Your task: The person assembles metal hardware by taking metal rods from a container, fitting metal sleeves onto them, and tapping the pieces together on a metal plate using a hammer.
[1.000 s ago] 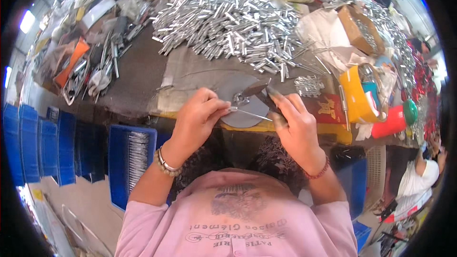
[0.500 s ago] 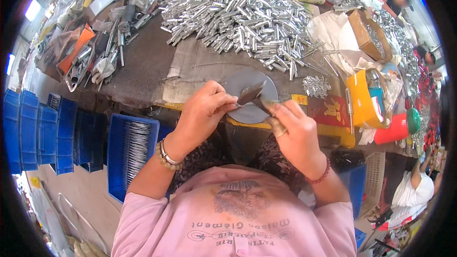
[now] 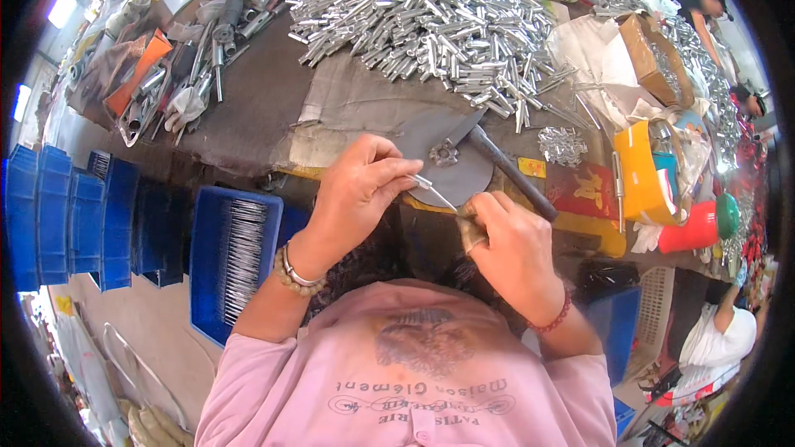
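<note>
My left hand [image 3: 358, 190] pinches one end of a thin silver metal rod [image 3: 436, 192] just in front of the workbench edge. My right hand [image 3: 509, 248] grips the rod's other end between thumb and finger. Beyond the hands, a hammer with a dark handle [image 3: 505, 170] lies across a round grey metal plate [image 3: 451, 157], with a small star-shaped metal piece [image 3: 444, 153] on the plate. A big heap of short silver metal tubes [image 3: 431, 21] covers the bench farther back.
A blue crate of thin metal rods [image 3: 236, 252] sits at lower left, with more blue crates [image 3: 66, 215] further left. Tools and an orange item [image 3: 137, 74] lie at the bench's left. A yellow box [image 3: 638, 174], red container [image 3: 691, 232] and cardboard box [image 3: 654, 54] stand right. Other people [image 3: 729, 331] work nearby.
My right hand has let go of the hammer, which now lies on the round plate. Both hands have drawn back toward me and now hold a thin rod between them.
</note>
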Demonstrator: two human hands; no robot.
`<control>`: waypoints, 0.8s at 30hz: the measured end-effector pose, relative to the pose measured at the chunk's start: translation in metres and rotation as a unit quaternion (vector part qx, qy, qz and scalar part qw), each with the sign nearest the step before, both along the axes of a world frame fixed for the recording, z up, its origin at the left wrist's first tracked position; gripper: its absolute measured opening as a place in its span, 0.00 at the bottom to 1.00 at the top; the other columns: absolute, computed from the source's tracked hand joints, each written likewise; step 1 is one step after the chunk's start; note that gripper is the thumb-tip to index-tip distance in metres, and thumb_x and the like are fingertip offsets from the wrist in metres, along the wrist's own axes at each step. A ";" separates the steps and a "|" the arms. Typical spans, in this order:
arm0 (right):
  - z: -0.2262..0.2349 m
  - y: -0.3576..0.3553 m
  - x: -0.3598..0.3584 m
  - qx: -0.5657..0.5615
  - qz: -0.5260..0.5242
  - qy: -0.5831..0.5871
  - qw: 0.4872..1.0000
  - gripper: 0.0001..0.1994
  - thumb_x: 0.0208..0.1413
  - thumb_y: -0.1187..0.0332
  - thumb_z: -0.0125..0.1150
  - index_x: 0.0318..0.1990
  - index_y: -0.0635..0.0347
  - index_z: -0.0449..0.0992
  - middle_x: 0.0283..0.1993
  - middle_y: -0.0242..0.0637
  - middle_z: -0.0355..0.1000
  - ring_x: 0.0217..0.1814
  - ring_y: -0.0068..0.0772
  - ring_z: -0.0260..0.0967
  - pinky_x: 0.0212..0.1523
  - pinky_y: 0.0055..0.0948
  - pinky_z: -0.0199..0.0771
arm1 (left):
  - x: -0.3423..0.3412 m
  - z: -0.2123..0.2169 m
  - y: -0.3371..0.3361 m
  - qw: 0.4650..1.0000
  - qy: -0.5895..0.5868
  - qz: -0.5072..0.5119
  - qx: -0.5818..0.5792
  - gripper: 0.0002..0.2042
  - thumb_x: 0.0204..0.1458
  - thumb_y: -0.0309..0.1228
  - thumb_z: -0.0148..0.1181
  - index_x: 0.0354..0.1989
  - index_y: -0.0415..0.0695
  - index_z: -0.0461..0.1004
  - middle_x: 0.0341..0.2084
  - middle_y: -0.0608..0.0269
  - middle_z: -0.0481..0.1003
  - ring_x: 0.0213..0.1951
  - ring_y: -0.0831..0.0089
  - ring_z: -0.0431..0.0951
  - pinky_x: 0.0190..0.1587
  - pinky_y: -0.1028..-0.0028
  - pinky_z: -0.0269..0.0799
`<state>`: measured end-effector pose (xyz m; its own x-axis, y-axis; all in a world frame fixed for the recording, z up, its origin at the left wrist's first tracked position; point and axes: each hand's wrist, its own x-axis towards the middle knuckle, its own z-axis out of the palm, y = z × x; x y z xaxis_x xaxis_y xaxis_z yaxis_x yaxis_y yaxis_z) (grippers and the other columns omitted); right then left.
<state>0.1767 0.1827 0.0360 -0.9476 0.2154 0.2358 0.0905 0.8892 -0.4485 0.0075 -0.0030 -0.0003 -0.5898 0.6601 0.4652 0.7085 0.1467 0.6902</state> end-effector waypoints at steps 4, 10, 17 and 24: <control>-0.002 -0.008 0.004 -0.236 0.006 -0.107 0.966 0.14 0.58 0.71 0.73 0.50 0.60 0.80 0.33 0.49 0.81 0.34 0.57 0.80 0.36 0.45 0.80 | 0.025 -0.010 -0.004 0.993 0.025 0.083 0.082 0.18 0.63 0.21 0.70 0.62 0.45 0.83 0.39 0.59 0.83 0.34 0.68 0.80 0.39 0.70 0.77; -0.006 -0.019 0.007 -0.498 -0.011 -0.186 0.847 0.13 0.65 0.73 0.68 0.54 0.65 0.79 0.30 0.40 0.79 0.27 0.27 0.76 0.31 0.33 0.75 | 0.060 -0.010 -0.009 0.899 -0.429 0.032 0.082 0.27 0.74 0.27 0.58 0.80 0.48 0.63 0.40 0.63 0.84 0.28 0.85 0.76 0.27 0.84 0.70; -0.014 -0.036 0.003 -0.520 0.016 -0.197 0.831 0.14 0.66 0.76 0.66 0.57 0.66 0.79 0.33 0.37 0.80 0.29 0.20 0.74 0.33 0.29 0.77 | 0.061 -0.009 -0.015 0.828 -0.542 0.027 0.139 0.33 0.70 0.25 0.64 0.80 0.47 0.58 0.41 0.64 0.83 0.27 0.86 0.74 0.27 0.83 0.69; -0.018 -0.029 -0.002 -0.396 0.042 -0.055 0.916 0.13 0.68 0.80 0.67 0.57 0.68 0.79 0.43 0.35 0.81 0.42 0.24 0.83 0.40 0.25 0.85 | 0.039 -0.014 -0.061 0.829 -0.507 0.106 0.213 0.30 0.65 0.23 0.68 0.74 0.45 0.63 0.40 0.64 0.82 0.28 0.87 0.72 0.27 0.83 0.66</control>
